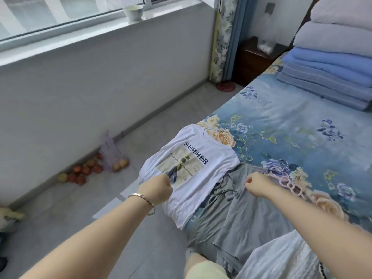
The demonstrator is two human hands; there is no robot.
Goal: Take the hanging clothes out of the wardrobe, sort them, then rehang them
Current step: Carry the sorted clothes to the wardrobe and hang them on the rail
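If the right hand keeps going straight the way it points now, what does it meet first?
Probably the white T-shirt: the right hand is curled over the gray garment and points left toward the shirt's nearest edge. Depth is unclear.

Daylit window (50, 13) over a white wall (80, 87), grey tiled floor (60, 218) — floral-sheeted bed (281, 121) at right.
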